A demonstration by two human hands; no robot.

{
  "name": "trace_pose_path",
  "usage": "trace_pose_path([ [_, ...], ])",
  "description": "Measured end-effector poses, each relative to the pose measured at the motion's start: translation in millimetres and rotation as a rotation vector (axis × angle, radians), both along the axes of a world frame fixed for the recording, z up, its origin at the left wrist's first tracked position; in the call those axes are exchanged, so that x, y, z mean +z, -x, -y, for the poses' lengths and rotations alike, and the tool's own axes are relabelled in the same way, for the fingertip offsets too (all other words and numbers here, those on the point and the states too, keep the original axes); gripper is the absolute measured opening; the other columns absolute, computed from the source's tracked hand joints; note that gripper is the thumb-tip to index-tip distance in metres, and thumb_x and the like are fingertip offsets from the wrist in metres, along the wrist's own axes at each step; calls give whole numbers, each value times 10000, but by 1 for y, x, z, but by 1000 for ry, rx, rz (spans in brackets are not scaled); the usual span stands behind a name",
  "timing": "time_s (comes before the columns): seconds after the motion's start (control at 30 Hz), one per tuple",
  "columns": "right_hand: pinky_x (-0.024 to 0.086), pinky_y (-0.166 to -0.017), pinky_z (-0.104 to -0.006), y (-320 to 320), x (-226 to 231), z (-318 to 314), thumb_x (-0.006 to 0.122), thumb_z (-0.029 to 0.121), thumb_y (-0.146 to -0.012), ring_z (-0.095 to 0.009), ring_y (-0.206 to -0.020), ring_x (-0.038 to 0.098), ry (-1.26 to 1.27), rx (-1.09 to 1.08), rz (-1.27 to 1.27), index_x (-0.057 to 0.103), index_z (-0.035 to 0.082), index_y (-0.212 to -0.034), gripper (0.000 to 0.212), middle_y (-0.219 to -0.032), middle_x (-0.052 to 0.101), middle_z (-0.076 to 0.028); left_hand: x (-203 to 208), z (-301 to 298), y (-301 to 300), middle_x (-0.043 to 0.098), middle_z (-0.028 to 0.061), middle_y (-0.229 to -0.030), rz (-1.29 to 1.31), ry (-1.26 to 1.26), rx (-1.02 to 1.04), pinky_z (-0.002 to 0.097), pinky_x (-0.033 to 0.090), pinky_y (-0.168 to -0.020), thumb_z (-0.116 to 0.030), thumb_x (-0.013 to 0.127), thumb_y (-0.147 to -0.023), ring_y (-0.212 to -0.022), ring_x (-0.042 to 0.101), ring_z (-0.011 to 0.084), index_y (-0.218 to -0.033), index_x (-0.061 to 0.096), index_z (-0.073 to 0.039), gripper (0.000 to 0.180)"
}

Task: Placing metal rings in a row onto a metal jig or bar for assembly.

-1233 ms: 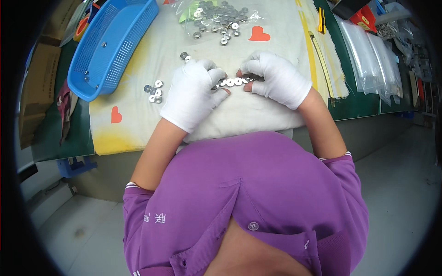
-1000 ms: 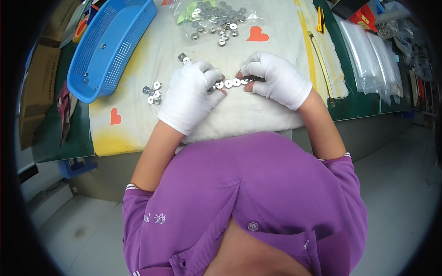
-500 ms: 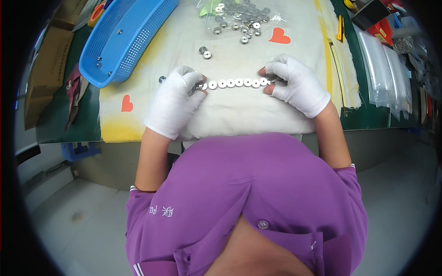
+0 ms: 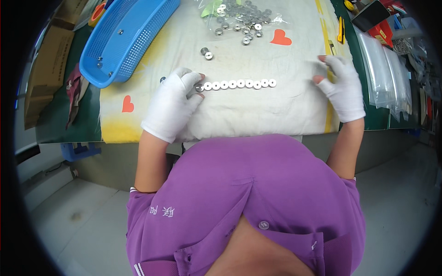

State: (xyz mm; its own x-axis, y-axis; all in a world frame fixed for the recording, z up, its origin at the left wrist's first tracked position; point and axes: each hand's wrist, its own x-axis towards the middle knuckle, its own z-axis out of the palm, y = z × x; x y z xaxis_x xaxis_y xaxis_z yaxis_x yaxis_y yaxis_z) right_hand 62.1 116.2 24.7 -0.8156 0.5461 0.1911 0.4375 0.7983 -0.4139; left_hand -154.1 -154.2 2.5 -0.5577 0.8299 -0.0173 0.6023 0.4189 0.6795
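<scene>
A row of small round metal pieces with pale tops and centre holes (image 4: 241,83) lies on the white cloth in front of me. My left hand (image 4: 171,103), in a white glove with bare fingertips, rests at the row's left end. Its thumb and forefinger are parted on either side of the darker end piece (image 4: 199,87); whether they touch it is hard to tell. Well right of the row, my right hand (image 4: 343,87), gloved the same way, is open with thumb and fingers apart and nothing between them. It partly covers a narrow ruler-like strip (image 4: 332,47).
Two loose metal pieces (image 4: 208,55) lie beyond the row. A clear bag (image 4: 251,20) with several more sits at the back. At left stands a blue perforated basket (image 4: 124,69); at right are a yellow cutter (image 4: 340,30) and clear plastic bags (image 4: 380,69).
My right hand has let go of the row's right end and moved away to the right. My left fingers have spread slightly at the left end, uncovering the dark end piece.
</scene>
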Motion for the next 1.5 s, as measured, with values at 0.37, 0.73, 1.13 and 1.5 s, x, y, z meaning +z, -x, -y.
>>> trace_pose_path([
  [0.37, 525, -770, -352, -65, -19, -39, 690, 166, -826, -261, -794, 671, 129, -501, 231, 647, 30, -1124, 331, -881, 677, -138, -7, 16, 11, 613, 101, -973, -111, -65, 92, 303, 493, -715, 48, 697, -740, -836, 620, 220, -1003, 656, -11, 272],
  [0.73, 416, -582, -199, -52, 0, -18, 564, 194, -974, -61, -651, 522, 524, -390, -532, 600, 27, -1169, 259, -817, 616, -21, -21, 34, 18, 589, 14, -958, 49, -540, 284, 204, 460, -695, 73, 654, -828, -772, 543, 60, -1057, 641, -6, 243],
  [1.13, 500, -798, -281, 9, -1, 71, 673, 47, -832, -191, -866, 646, 751, 448, 203, 658, 34, -1121, 290, -1006, 669, -94, 1, 28, -27, 596, -27, -831, 478, -135, -35, 188, 473, -601, 55, 687, -791, -640, 548, 32, -1064, 697, -30, 286],
  [1.5, 465, -686, -228, -1, -15, 62, 767, 13, -762, -95, -765, 562, 651, 139, 12, 655, 29, -970, 237, -886, 610, -25, -9, 38, -25, 569, 6, -767, 239, -140, 169, 236, 449, -569, 31, 716, -774, -651, 566, 82, -985, 684, -14, 218],
])
